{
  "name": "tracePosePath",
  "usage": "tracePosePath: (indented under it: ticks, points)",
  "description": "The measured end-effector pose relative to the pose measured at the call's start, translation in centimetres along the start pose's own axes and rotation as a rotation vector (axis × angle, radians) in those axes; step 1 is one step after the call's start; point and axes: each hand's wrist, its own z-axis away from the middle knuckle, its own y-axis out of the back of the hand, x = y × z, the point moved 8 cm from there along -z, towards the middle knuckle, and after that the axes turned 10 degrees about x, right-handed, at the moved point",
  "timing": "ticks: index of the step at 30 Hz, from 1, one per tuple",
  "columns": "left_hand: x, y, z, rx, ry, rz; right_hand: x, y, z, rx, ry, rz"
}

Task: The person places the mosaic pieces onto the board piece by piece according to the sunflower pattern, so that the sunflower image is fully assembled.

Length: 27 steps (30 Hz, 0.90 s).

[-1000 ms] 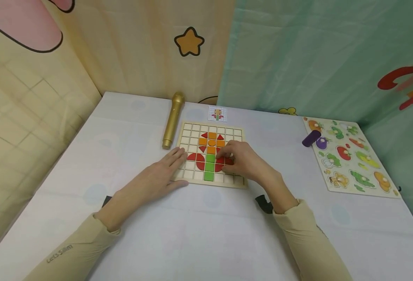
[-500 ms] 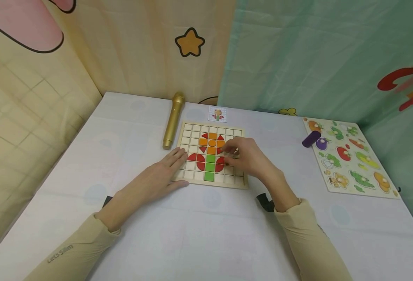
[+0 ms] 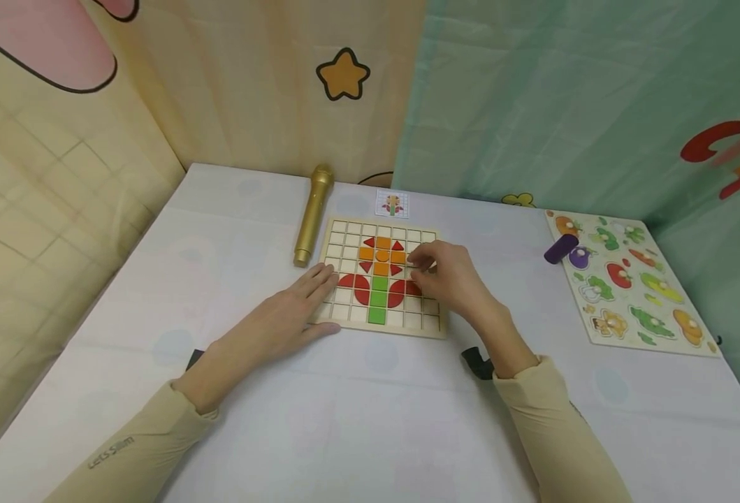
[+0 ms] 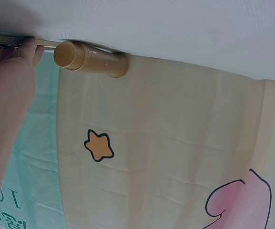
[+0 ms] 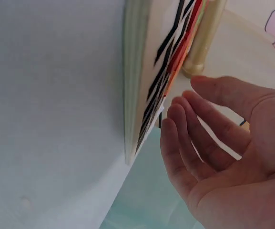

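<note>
A square wooden grid board (image 3: 395, 332) lies on the table, with coloured tiles forming a flower. Orange squares (image 3: 381, 268) and red triangles (image 3: 366, 267) make its head, green squares (image 3: 378, 298) its stem, and red rounded pieces (image 3: 361, 289) its leaves. My left hand (image 3: 288, 307) rests flat at the board's left edge, fingers straight over the rim. Over the board's right side hovers my right hand (image 3: 448, 276), fingers loosely bent and thumb apart. In the right wrist view nothing shows between those fingers, which are close to the board's face.
A gold microphone (image 3: 312, 220) lies left of the board. Behind it is a small flower pattern card (image 3: 392, 204). At the right lies a vegetable puzzle board (image 3: 649, 297) with a dark purple cylinder (image 3: 561, 248) at its left edge. Printed curtains (image 3: 250, 91) enclose the table.
My right hand has shifted right and slightly back, off the red leaf pieces, uncovering the right leaf and a red triangle. The left hand stays in place.
</note>
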Motion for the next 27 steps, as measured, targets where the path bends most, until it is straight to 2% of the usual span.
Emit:
tracePosePath:
  ticks: [3,7,16,27]
  points:
    - [0.0,0.1,-0.1,0.001,0.003,-0.002,0.3,0.0,-0.1,0.022,-0.045,-0.012]
    - [0.1,0.1,-0.1,-0.005,0.006,-0.001,0.3,-0.2,-0.2,0.017,-0.053,-0.037]
    - [0.1,0.1,-0.2,-0.005,0.004,-0.001,0.1,-1.0,0.0,-0.034,-0.018,-0.031]
    - [0.1,0.0,-0.2,-0.01,0.007,0.005,-0.7,-1.3,0.1,-0.044,0.031,0.064]
